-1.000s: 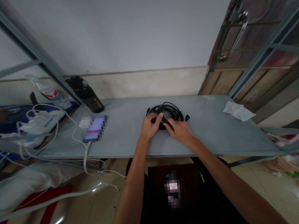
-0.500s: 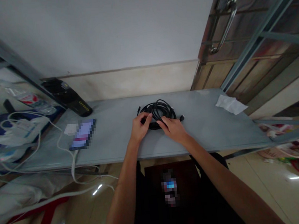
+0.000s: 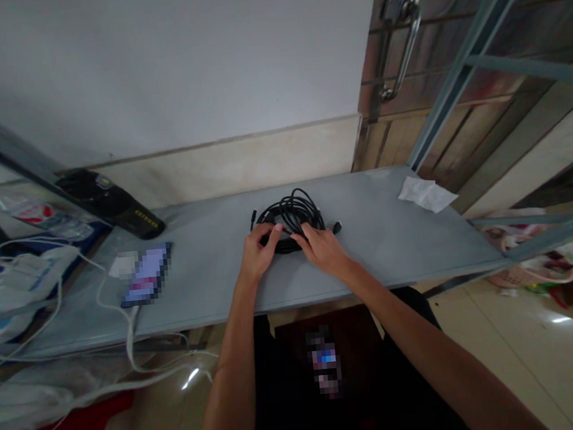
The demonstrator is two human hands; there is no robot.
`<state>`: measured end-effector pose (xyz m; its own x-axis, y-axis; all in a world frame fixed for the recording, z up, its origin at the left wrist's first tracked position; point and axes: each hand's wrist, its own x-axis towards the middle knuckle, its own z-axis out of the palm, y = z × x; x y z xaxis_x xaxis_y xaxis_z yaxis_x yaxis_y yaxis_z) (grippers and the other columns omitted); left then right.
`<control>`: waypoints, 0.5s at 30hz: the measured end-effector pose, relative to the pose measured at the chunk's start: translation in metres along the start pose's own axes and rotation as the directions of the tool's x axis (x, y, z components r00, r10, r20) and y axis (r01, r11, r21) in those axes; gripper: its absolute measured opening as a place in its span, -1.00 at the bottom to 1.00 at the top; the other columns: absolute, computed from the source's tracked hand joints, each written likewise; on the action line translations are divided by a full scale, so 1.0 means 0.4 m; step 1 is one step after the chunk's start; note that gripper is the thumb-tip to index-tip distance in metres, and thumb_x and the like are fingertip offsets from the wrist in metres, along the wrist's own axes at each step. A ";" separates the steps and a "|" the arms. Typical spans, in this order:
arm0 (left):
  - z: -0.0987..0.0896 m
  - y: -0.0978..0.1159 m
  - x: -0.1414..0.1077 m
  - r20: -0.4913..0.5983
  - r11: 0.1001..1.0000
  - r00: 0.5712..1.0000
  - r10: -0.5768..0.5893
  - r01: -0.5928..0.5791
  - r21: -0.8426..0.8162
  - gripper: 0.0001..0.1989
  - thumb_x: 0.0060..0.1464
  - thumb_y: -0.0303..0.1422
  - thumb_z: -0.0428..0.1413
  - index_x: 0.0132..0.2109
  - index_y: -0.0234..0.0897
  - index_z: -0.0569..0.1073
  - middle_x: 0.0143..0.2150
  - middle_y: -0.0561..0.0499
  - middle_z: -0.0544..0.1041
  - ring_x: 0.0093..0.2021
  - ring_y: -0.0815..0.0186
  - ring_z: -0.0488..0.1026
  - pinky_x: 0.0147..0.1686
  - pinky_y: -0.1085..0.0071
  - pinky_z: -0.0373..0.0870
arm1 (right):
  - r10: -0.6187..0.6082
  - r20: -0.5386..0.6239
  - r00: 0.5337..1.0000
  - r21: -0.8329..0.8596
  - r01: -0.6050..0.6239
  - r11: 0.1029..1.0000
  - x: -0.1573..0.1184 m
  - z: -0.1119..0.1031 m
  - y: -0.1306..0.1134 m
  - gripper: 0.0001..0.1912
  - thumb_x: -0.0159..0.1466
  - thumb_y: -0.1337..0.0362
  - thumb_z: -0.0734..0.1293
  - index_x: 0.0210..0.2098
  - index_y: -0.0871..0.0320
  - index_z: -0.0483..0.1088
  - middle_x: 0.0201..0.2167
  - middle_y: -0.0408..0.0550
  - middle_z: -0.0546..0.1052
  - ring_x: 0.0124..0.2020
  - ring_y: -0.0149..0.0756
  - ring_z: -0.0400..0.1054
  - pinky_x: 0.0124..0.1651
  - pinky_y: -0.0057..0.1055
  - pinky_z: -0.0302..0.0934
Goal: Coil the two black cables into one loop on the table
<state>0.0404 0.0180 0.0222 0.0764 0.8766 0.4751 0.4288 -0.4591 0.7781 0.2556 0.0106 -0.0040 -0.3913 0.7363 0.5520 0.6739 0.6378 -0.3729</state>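
Note:
A coil of black cable [image 3: 296,209] lies on the grey tabletop [image 3: 368,234] in front of me, with loops standing up at its back. One cable end with a plug [image 3: 337,227] sticks out to the right, and another thin end points up at the left. My left hand [image 3: 262,249] is closed at the coil's near left side, thumb and fingers pinching the cable. My right hand [image 3: 316,244] grips strands at the near right side, fingers curled round them. The hands partly hide the coil's front.
At the left lie a phone [image 3: 146,274], a small white card [image 3: 123,264] and white cords. A black bottle [image 3: 115,203] leans behind them, near a clear plastic bottle [image 3: 40,211]. Crumpled white paper [image 3: 427,193] rests at the right. Grey metal posts frame both ends of the table.
The camera view has turned slightly, shifting the table scene to the left. Both hands stay on the coil; their fingers have moved only a little.

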 end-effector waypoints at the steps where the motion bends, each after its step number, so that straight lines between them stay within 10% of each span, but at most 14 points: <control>1: 0.000 0.000 0.000 -0.005 1.000 1.000 -0.008 0.008 0.000 -0.47 0.45 0.16 0.15 -0.22 -0.17 0.67 -0.21 -0.06 0.70 -0.12 0.12 0.59 -0.02 0.19 0.48 | -0.019 0.011 1.000 0.007 0.019 1.000 0.000 -0.002 0.000 -0.50 0.74 -0.08 -0.01 -0.05 0.08 0.35 -0.23 0.07 0.70 -0.23 -0.09 0.64 -0.26 -0.31 0.23; 9: -0.002 -0.021 -0.002 -0.027 0.985 0.994 -0.109 0.105 -0.136 -0.53 0.42 0.09 0.21 -0.29 -0.18 0.60 -0.32 0.02 0.59 -0.28 0.23 0.49 -0.19 0.30 0.46 | -0.056 0.008 0.998 0.020 0.056 0.998 0.008 -0.005 -0.012 -0.51 0.73 -0.04 0.05 -0.12 0.09 0.42 -0.20 0.08 0.67 -0.17 -0.11 0.60 -0.11 -0.27 0.35; 15: 0.001 -0.035 0.003 -0.080 0.981 0.986 -0.143 0.130 -0.147 -0.56 0.43 0.05 0.18 -0.31 -0.17 0.57 -0.27 -0.01 0.64 -0.20 0.20 0.56 -0.10 0.29 0.51 | 0.122 -0.218 0.968 0.205 -0.077 0.976 0.013 -0.020 -0.001 -0.46 0.72 -0.06 0.00 -0.06 0.07 0.48 -0.16 0.10 0.65 -0.08 -0.10 0.57 0.09 -0.18 0.43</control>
<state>0.0350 0.0255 0.0118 -0.0581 0.9188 0.3905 0.2986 -0.3573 0.8850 0.2585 0.0123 0.0050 -0.1605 0.7415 0.6514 0.5594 0.6121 -0.5589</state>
